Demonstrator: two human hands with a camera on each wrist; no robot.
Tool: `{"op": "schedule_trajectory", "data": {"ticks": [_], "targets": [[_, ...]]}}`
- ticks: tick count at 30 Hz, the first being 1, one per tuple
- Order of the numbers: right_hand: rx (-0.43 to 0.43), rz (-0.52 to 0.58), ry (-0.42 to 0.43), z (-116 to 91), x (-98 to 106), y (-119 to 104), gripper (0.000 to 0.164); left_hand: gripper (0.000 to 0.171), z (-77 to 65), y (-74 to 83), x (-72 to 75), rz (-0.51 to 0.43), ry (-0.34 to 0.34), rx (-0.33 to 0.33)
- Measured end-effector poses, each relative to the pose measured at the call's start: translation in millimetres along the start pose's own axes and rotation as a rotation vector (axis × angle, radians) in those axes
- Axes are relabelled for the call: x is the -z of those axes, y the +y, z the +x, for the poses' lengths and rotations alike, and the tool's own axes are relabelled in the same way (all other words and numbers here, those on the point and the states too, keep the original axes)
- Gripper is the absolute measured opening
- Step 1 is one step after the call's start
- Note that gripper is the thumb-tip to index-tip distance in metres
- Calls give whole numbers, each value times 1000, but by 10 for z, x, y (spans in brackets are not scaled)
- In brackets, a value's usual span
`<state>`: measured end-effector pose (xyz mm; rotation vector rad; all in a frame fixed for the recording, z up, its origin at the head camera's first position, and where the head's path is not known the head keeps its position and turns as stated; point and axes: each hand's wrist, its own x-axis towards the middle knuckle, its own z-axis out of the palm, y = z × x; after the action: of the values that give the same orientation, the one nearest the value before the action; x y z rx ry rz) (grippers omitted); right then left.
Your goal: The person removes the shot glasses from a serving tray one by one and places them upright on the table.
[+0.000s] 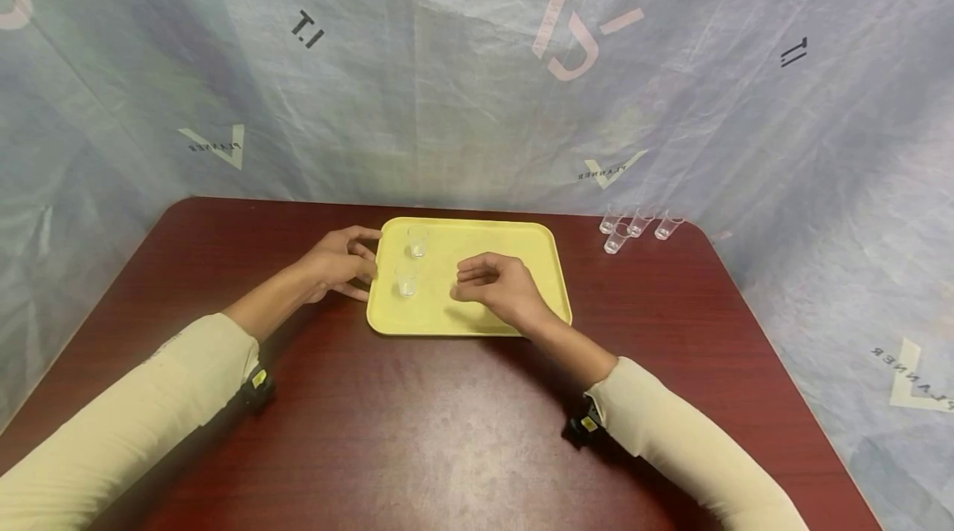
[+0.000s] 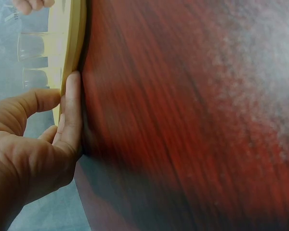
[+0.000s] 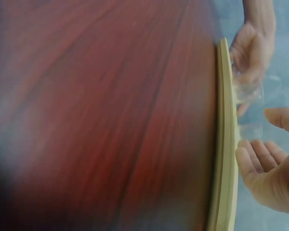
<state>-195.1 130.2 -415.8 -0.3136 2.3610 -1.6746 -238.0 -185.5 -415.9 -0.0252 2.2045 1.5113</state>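
A yellow tray [image 1: 462, 320] lies on the table with two small clear cups upright on its left part, a far cup [image 1: 417, 243] and a near cup [image 1: 407, 282]. My left hand [image 1: 339, 263] is at the tray's left edge. In the left wrist view, that hand [image 2: 43, 144] pinches the rim, thumb on the inner side and a finger along the outer wall. Above the middle of the tray hovers my right hand [image 1: 501, 287], fingers slightly bent. Nothing shows between thumb and fingers of the right hand [image 3: 274, 168] in the right wrist view.
Several more clear cups [image 1: 641, 223] stand grouped at the table's back right corner. The dark red wooden table [image 1: 447, 432] meets a grey printed sheet [image 1: 417, 100] behind and at both sides.
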Motion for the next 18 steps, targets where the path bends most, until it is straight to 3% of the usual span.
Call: {"op": "schedule_trajectory", "data": {"ticks": [11,18], "targets": [[13,7,-66,173,-366,-159,56,90,14,-18,10,-7,3,-1],[-3,31,-65,243,-512,-170,59,90,13,-24,6,-8,-11,-10]]}}
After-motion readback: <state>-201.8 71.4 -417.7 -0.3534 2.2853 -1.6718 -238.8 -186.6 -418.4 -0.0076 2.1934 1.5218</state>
